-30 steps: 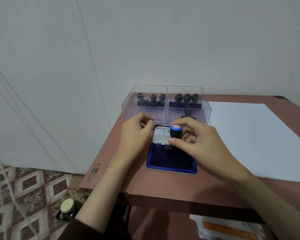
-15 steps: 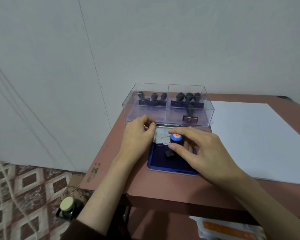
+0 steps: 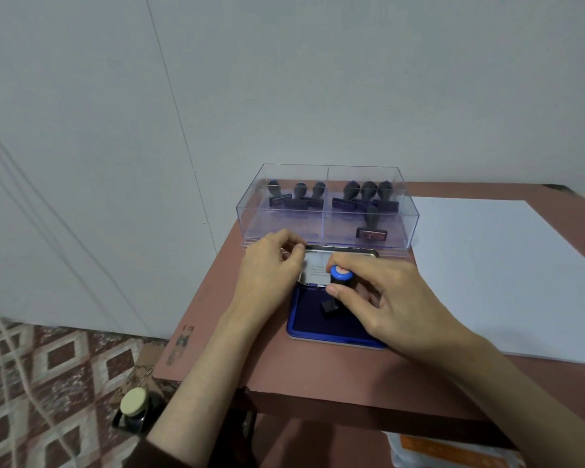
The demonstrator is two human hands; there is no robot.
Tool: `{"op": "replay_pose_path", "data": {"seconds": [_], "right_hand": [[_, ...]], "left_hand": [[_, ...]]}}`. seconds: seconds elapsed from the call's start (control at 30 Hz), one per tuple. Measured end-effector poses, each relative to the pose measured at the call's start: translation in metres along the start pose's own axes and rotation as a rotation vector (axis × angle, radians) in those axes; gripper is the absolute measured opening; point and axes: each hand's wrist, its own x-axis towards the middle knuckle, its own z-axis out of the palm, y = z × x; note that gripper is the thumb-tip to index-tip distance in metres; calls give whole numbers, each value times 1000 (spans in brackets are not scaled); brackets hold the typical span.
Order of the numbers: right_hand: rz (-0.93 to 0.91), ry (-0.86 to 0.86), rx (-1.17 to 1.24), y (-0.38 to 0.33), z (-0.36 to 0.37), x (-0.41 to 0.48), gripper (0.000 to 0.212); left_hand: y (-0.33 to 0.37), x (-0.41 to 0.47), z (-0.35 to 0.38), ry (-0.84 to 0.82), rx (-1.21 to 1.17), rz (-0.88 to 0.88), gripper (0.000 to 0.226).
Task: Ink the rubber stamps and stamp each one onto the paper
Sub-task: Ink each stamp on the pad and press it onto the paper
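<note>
Our right hand (image 3: 392,302) pinches a stamp (image 3: 341,278) onto the ink pad (image 3: 304,319) while our left hand (image 3: 271,268) grips the lid (image 3: 314,265); pressing flat should ink evenly.

The right hand (image 3: 395,305) is lowering the blue-capped stamp (image 3: 341,276) onto the ink pad (image 3: 309,310). A second ago it was holding the stamp higher, in front of the raised lid (image 3: 314,265). Now the stamp's dark base appears to be touching the blue pad surface, just in front of the lid. The thumb and fingers are sinking with it and sitting lower over the pad. As the hand is dropping, the front stamp (image 3: 372,228) in the right compartment of the clear box (image 3: 277,221) is coming fully into view.
</note>
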Motion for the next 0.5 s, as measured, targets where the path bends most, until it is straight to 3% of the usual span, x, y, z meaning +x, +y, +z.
{"op": "replay_pose_path", "data": {"seconds": [0.17,0.27,0.4,0.5], "right_hand": [[6,22,1,0,3,-2,22],[116,34,104,0,1,-1,12],[560,167,746,15,-19,1,7],[701,288,1005,39,-54,1,4]], "left_hand": [[3,-1,-2,6,-66,-18,15],[12,2,-5,-10,-72,-6,14],[35,9,-2,-54,-127,79,13],[61,13,10,-192,-141,191,15]]}}
